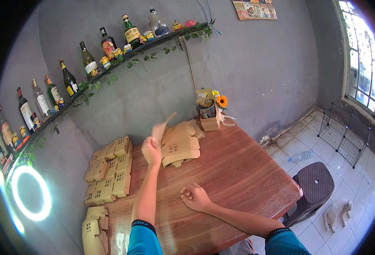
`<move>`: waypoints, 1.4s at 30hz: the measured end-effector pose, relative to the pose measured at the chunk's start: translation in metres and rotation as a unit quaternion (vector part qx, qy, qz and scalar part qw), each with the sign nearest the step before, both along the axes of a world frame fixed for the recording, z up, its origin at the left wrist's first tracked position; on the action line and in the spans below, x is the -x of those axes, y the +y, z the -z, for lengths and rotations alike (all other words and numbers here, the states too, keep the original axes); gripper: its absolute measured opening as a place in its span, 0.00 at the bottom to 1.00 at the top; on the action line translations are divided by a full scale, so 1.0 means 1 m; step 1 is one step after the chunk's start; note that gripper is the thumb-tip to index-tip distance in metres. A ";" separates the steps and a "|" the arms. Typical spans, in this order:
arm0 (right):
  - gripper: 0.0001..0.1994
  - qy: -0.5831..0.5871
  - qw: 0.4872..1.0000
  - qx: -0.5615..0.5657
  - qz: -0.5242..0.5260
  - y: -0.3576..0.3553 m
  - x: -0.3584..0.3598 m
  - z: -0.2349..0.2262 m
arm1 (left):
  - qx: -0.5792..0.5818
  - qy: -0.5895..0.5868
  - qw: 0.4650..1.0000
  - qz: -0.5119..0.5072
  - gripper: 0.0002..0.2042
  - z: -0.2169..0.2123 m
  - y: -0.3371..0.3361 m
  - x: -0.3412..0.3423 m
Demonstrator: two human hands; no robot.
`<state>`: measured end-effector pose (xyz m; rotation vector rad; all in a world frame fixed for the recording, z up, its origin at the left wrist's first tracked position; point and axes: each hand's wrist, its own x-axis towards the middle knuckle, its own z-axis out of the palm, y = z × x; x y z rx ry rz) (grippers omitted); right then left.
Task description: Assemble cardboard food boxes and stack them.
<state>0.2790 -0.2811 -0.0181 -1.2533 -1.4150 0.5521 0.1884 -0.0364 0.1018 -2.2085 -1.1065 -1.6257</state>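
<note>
My left hand [152,151] is closed on the edge of a flat brown cardboard box blank [163,126], which is tilted up and smeared by motion. Just beyond it lies a pile of flattened box blanks [181,144] with dark print. My right hand [196,196] rests on the wooden table [221,170], its fingers curled in loosely with nothing visible in them. Folded small cardboard boxes [109,170] are stacked in rows along the left side of the table. Nearer me at the left edge stand more brown boxes [95,229], partly open.
A cardboard holder [210,123] with a tin and an orange flower stands at the table's far corner. A bottle shelf [132,51] runs along the wall. To the right are a dark stool [315,182], a plastic bottle [301,156], a wire rack [344,135] and a lying cat [337,213].
</note>
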 end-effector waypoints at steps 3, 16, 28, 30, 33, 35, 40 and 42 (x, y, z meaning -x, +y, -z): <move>0.17 0.041 0.997 -0.061 0.020 0.004 0.001 0.013 | -0.044 -0.168 0.985 -0.012 0.03 -0.019 -0.014 0.006; 0.51 0.223 0.974 -0.012 0.037 0.001 -0.001 -0.003 | 0.390 -0.407 0.806 0.180 0.18 0.065 -0.131 0.178; 0.56 0.068 0.996 -0.063 -0.001 0.003 -0.005 0.003 | 0.334 0.428 0.836 -0.077 0.15 0.035 -0.234 0.137; 0.56 -0.022 0.997 -0.072 0.023 0.009 -0.006 0.012 | 0.226 0.472 0.846 -0.101 0.12 0.041 -0.235 0.133; 0.56 -0.140 0.975 -0.151 0.080 0.012 -0.002 0.017 | 0.363 0.183 0.879 0.248 0.29 0.058 -0.233 0.124; 0.55 -0.065 0.985 -0.155 0.035 0.005 -0.001 0.014 | 0.333 0.154 0.872 0.322 0.33 0.068 -0.236 0.120; 0.52 -0.042 0.985 -0.163 0.026 -0.012 0.010 -0.010 | 0.268 0.149 0.868 0.391 0.38 0.066 -0.242 0.123; 0.51 -0.037 0.982 -0.187 0.012 -0.016 0.015 -0.012 | 0.308 0.140 0.852 0.401 0.36 0.074 -0.234 0.134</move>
